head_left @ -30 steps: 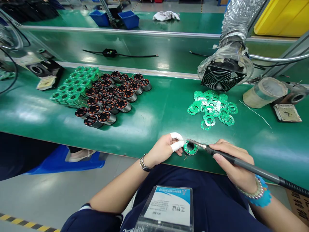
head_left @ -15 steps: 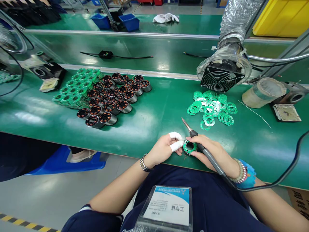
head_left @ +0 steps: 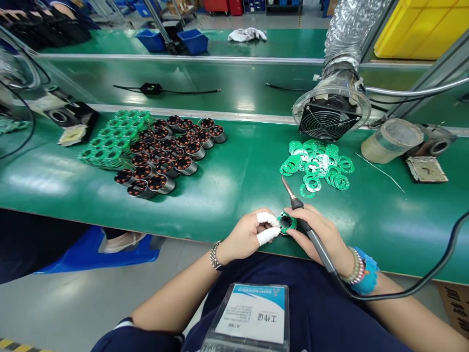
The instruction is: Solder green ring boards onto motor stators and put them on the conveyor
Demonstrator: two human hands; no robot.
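Note:
A ring-shaped green circuit board (head_left: pixel 290 222) sits near the table's front edge, with a metal rim just visible below it. My left hand (head_left: pixel 251 232), two fingertips wrapped in white, pinches closed at the board's left edge; whatever is between the tips is too small to make out. My right hand (head_left: pixel 322 230) grips a soldering iron (head_left: pixel 318 247), its tip pointing up and away from the board. The right thumb and forefinger also touch the board's right side. Beyond the iron's tip lies a loose pile of green ring boards (head_left: pixel 313 166).
Wire-wound motor stators (head_left: pixel 161 183) stand in rows at left, beside stacked green boards (head_left: pixel 110 139). A fan on a duct (head_left: pixel 324 122) hangs over the pile. Right of it are a cloudy container (head_left: pixel 390 142) and an iron stand (head_left: pixel 427 168). The iron's cable (head_left: pixel 414 291) loops right.
My left fingertips have closed in on the board's left edge, and the board has turned slightly. The iron stays in my right hand. The whole view has shifted a little.

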